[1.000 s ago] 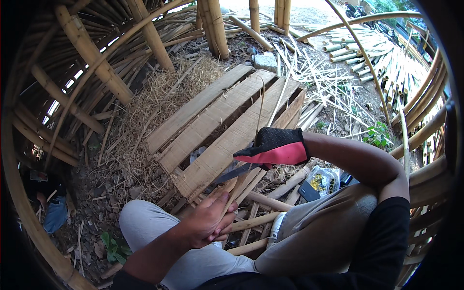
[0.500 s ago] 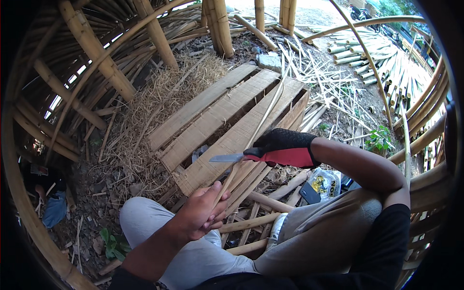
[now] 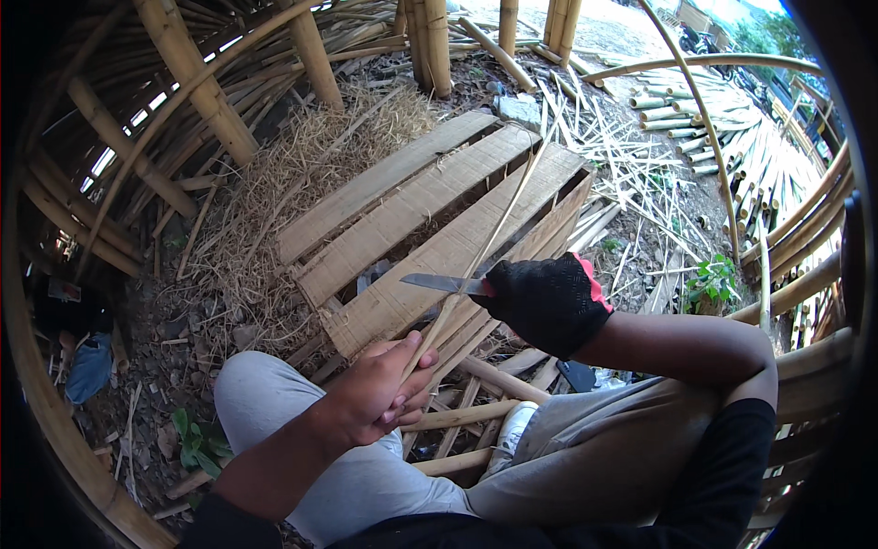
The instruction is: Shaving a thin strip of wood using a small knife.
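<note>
A long, thin bamboo strip point(image 3: 499, 224) runs from my lap out over a low table of wooden planks point(image 3: 416, 201). My bare left hand point(image 3: 384, 393) is closed around its near end, just in front of the table's near edge. My right hand point(image 3: 549, 306), in a black and red glove, grips a knife point(image 3: 434, 283) by its handle, which the fingers mostly hide. The blade points left and crosses the strip a little beyond my left hand. Whether its edge bites into the strip, I cannot tell.
Curly shavings point(image 3: 283, 183) are heaped left of the table. Split bamboo strips point(image 3: 604, 137) litter the ground at far right, before stacked bamboo poles point(image 3: 672, 114). A dark phone point(image 3: 576, 375) lies beside my right leg. Bamboo rails point(image 3: 471, 416) cross between my legs.
My right wrist has turned, so the glove's black side shows where red showed before. The knife sits slightly farther from my left hand, which keeps its hold. The whole view has shifted a little.
</note>
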Demonstrator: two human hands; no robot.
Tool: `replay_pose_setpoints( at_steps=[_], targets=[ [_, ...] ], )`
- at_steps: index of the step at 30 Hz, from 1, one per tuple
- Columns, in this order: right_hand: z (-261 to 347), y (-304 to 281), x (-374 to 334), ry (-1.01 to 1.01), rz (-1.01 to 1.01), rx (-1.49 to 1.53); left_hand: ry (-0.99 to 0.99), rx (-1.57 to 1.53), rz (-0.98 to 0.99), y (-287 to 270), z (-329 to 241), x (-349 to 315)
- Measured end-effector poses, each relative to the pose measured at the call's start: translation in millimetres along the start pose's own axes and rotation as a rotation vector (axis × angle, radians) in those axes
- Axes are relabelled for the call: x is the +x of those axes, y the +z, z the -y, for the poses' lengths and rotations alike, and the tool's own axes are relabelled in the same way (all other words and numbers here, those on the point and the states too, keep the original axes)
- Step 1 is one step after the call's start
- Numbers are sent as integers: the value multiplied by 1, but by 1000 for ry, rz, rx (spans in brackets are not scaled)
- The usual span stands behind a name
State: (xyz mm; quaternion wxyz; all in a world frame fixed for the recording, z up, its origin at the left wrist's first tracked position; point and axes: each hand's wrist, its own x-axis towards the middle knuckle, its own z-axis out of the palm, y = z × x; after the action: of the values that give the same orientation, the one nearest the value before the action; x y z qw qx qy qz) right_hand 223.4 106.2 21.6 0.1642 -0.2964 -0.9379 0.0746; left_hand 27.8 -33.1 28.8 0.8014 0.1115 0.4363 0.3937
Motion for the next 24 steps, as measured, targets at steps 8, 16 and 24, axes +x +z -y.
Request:
replay_pose_setpoints(
  at_steps=[8,16,24],
  targets=[
    [-3,-17,12,-33,235,42,-40,-95,73,4,0,0],
    [-19,-8,26,758,185,1299,63,-29,9,8,0,-3],
    [-20,7,52,672,248,1441,354,420,-265,14,44,25]
  ],
)
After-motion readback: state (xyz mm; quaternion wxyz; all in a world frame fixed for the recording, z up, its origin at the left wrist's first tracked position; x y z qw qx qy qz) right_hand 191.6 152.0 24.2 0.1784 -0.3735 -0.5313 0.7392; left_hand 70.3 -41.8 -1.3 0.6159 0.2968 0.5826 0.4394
